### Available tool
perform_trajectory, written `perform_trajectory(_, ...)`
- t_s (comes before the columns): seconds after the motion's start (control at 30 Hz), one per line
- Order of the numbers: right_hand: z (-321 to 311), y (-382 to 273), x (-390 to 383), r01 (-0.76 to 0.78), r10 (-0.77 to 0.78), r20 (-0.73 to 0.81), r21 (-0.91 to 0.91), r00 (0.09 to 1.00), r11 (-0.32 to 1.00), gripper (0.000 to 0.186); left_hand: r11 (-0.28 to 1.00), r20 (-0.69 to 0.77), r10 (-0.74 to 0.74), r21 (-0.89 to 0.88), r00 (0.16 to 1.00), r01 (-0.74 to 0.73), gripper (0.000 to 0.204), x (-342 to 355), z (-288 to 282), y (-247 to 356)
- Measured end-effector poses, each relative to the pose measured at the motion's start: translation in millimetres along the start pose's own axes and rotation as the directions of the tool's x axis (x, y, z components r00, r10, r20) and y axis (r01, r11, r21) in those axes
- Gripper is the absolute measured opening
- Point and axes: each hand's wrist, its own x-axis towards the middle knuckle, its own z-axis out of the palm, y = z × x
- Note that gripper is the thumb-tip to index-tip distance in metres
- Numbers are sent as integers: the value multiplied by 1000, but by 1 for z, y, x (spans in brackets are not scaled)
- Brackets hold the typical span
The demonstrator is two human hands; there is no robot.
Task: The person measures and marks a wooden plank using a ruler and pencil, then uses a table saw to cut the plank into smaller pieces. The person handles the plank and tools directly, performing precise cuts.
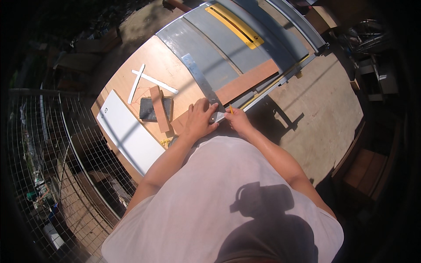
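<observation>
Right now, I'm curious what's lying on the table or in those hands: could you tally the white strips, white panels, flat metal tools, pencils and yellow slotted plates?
White strips, crossed: 2
White panel: 1
Flat metal tool: 1
Pencil: 1
Yellow slotted plate: 1
Total: 6

Grey tabletop (209,65) lies open beyond the obstructing wooden board (248,82).

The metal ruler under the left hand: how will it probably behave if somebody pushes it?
The metal ruler looks thin and straight, so probably light but fairly stiff. Its shiny face suggests easy sliding, though the left hand resting on it may resist that.
</observation>
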Motion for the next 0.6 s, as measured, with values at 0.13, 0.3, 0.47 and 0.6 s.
perform_trajectory(0.13, 2, -7, -1, -36, 37, 21, -35, 999, 999, 7, 999, -38, 19, 46, 999, -17, 69, -2, 0, 0)
perform_trajectory(0.3, 11, -33, 0, 104, -84, 103, -212, 991, 972, 15, 998, 0, -55, -15, 999, 55, 59, -4, -15, -4)
perform_trajectory(0.47, 7, -48, -9, 383, -459, -34, -498, 888, 778, 31, 975, -114, -60, 206, 992, 83, 56, 22, -44, -52)
perform_trajectory(0.6, -34, -51, -17, 263, -409, -180, -526, 895, 809, 25, 941, -126, -134, 294, 983, 166, 50, 29, -49, -104)
